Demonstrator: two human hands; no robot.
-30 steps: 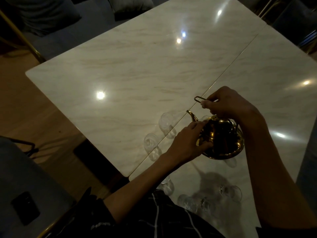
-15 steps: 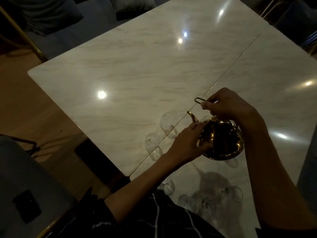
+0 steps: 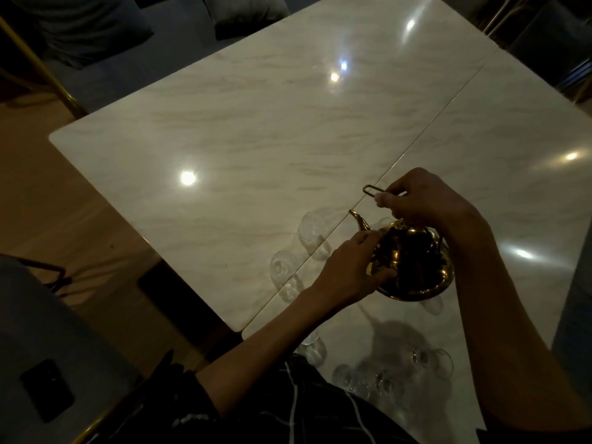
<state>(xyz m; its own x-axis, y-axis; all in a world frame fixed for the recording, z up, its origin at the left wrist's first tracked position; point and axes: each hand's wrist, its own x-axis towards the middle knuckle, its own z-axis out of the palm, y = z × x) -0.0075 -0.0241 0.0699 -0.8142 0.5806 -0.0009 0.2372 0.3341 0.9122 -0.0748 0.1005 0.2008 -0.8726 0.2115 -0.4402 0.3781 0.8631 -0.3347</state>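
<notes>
Dimly lit, a person sits at a pale marble table (image 3: 256,139). A brass teapot (image 3: 416,270) sits low at the table's near side, just right of the seam, its spout (image 3: 358,221) pointing away. The left hand (image 3: 347,272) wraps its curled fingers round the pot's side. Above the pot, the right hand (image 3: 423,201) pinches a thin wire loop (image 3: 371,190) between thumb and fingertips. To do this well, brace the pot firmly and move the loop gently, minding the clear glasses (image 3: 312,235) just beside the spout. The right hand hides the lid, so what the loop joins is unclear. Shadow blurs the nearer glasses.
</notes>
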